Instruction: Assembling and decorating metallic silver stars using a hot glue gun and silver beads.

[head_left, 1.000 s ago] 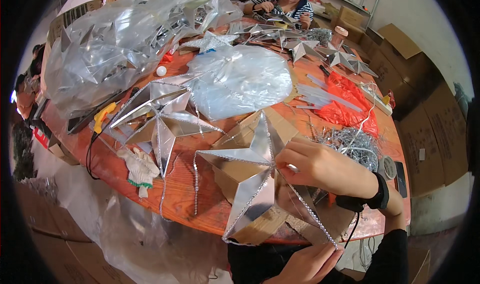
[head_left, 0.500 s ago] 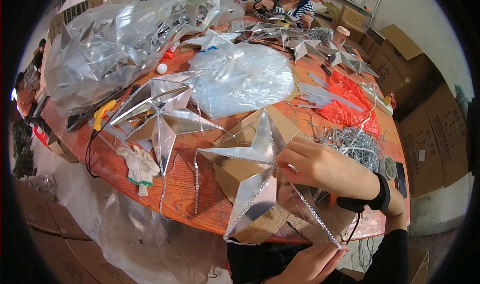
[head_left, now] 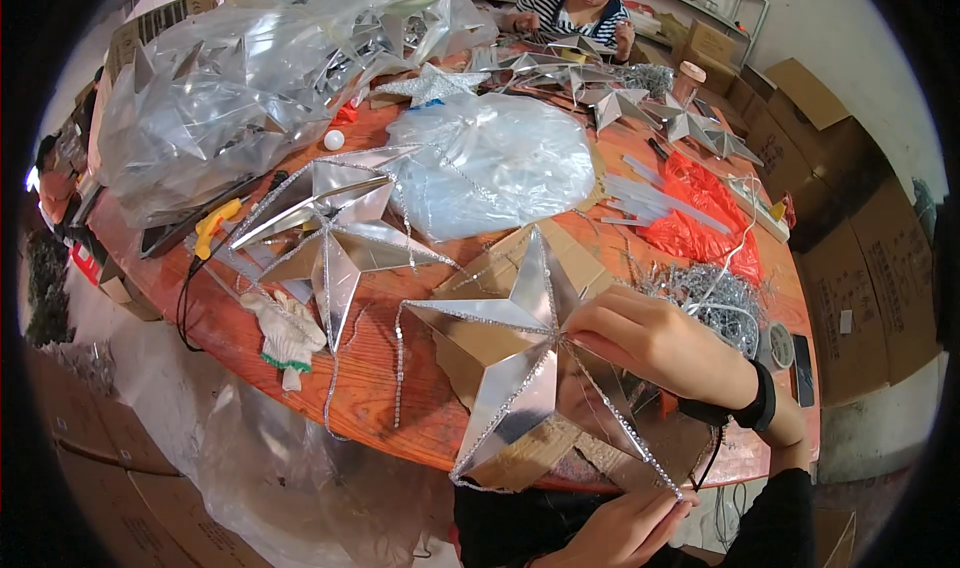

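The right hand (head_left: 655,353) pressed its fingertips (head_left: 578,330) closed against the centre ridge of a large silver faceted foil star (head_left: 520,363) edged with beaded trim. The left hand (head_left: 625,528), at the lower edge, appeared to pinch the tip of the star's lower right point, though its fingers were partly hidden. The star lay on brown cardboard pieces (head_left: 520,258) on the round red-brown wooden table (head_left: 370,378). A second silver star (head_left: 335,238) and a white work glove (head_left: 285,333) lay to the left.

Round reddish wooden tabletop (head_left: 380,378). Left of the right hand (head_left: 660,343): silver star (head_left: 500,358) on cardboard, another silver star (head_left: 340,238), white glove (head_left: 285,333). Beyond: clear plastic bags (head_left: 490,163), orange bag (head_left: 700,218), tinsel (head_left: 700,293).
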